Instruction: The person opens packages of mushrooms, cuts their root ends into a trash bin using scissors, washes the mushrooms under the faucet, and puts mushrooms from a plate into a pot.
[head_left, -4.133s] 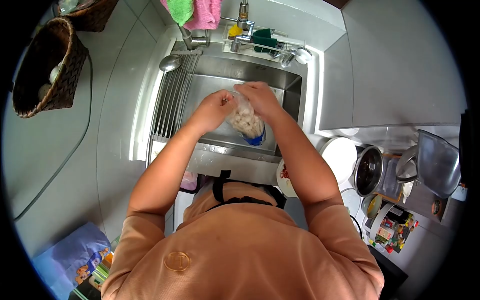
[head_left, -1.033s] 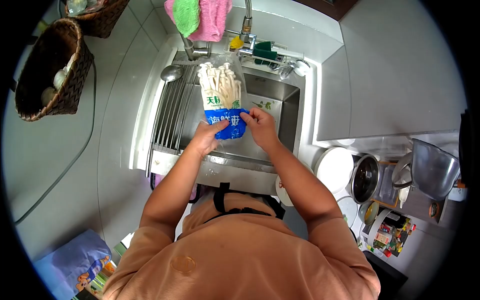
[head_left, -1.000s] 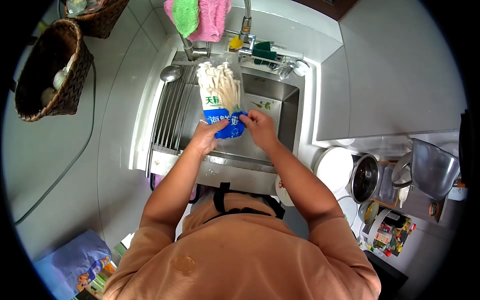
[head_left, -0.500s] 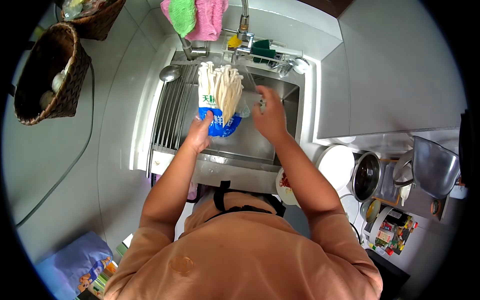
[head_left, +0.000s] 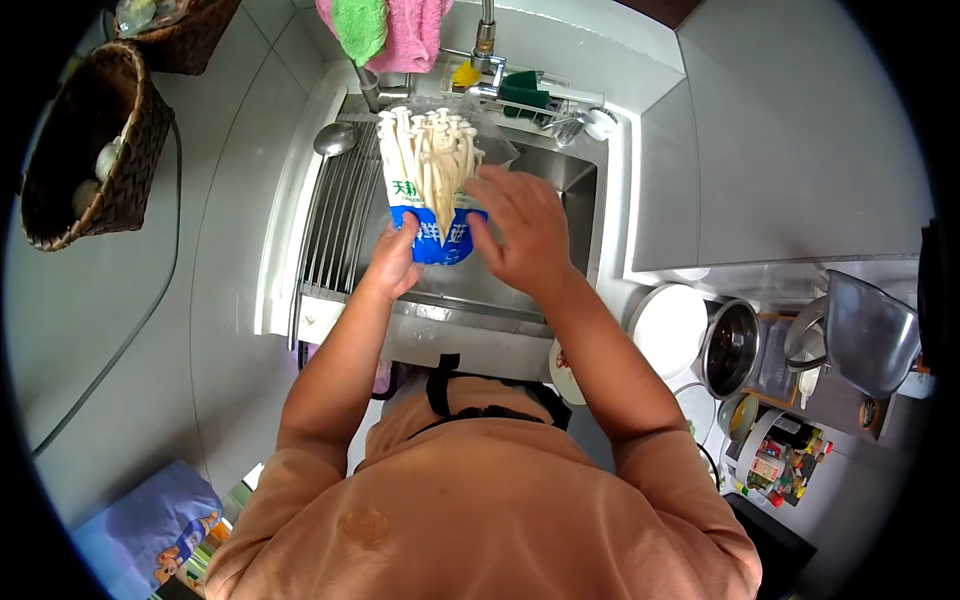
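Observation:
My left hand (head_left: 394,262) grips the lower left side of a bag of white mushrooms (head_left: 432,165), thumb on the blue printed front. Long, thin stems and small caps stick up out of the opened clear plastic, which flares out behind them to the right. My right hand (head_left: 522,228) is at the bag's right side with its fingers apart. Its fingertips overlap the stems and its thumb is by the blue part; whether they press on it I cannot tell. The bag is held above the steel sink (head_left: 575,200).
A rack of metal rods (head_left: 335,230) spans the sink's left side, with a ladle (head_left: 335,139) on it. Behind stand the faucet (head_left: 485,45) and hanging cloths (head_left: 410,35). White plates (head_left: 668,332) and a metal bowl (head_left: 731,348) sit right. Wicker baskets (head_left: 140,175) are left.
My right hand has moved left, from beside the loose plastic onto the bag's right side. The bag has shifted slightly left and now faces me more squarely.

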